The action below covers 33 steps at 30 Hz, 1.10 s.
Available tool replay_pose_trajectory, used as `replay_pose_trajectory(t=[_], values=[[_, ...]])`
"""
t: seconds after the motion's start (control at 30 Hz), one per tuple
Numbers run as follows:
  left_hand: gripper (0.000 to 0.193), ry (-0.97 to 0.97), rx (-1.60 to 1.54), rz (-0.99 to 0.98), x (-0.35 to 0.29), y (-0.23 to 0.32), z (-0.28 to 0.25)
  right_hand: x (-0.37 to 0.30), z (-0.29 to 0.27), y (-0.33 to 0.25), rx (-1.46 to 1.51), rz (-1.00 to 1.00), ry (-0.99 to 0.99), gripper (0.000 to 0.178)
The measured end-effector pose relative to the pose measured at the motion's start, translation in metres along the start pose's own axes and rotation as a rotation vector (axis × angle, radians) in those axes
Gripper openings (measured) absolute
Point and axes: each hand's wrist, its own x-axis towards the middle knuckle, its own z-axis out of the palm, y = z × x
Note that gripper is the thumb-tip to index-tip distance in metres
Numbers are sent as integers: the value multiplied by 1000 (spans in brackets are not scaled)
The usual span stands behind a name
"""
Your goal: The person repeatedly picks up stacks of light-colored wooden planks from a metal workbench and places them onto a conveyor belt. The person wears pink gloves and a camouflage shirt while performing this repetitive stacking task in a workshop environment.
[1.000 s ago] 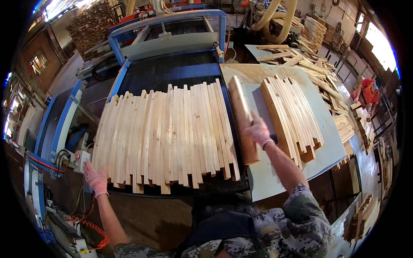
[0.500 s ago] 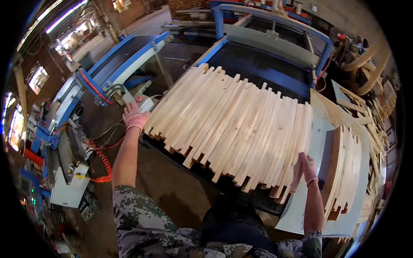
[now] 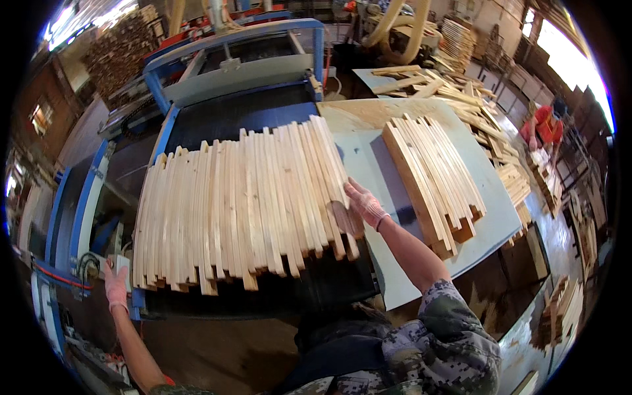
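Watching through the head camera, I'm seeing a broad row of pale wooden strips (image 3: 230,207) lying side by side on the black machine bed (image 3: 329,283), their near ends forming an uneven line. My right hand (image 3: 364,203), in a pinkish glove, is resting against the right edge of that row, its fingers touching the outermost strips — I cannot tell whether they are closing round one or only bracing it. My left hand (image 3: 116,288), gloved alike, is reaching to a small pale control box (image 3: 121,265) just beyond the row's left edge; the fingers are pointing up beside it, and I cannot tell whether they are gripping it.

To the right, a smaller bundle of strips (image 3: 438,178) is lying apart from the row on a pale blue desk (image 3: 494,227). Behind the row, a blue frame (image 3: 234,31) is spanning the bed. Farther right, loose boards (image 3: 464,108) are lying in a heap — and beyond them a person in red (image 3: 548,125) is handling wood.
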Motion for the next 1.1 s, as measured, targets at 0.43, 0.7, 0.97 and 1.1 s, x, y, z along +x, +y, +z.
replay_pose_trajectory(t=[0.43,0.7,0.97,1.1], values=[[63,-1297,-1394,-204,-309,230,266,-147,-14,36,219,135,-235,73],[49,-1438,-1280,-511,-430,273,373,-323,-104,51,334,263,-408,74],[57,-1115,-737,107,-535,337,496,-389,-292,-16,202,48,-57,72],[71,-955,-784,190,-564,369,547,-351,-380,-27,232,-79,189,63]])
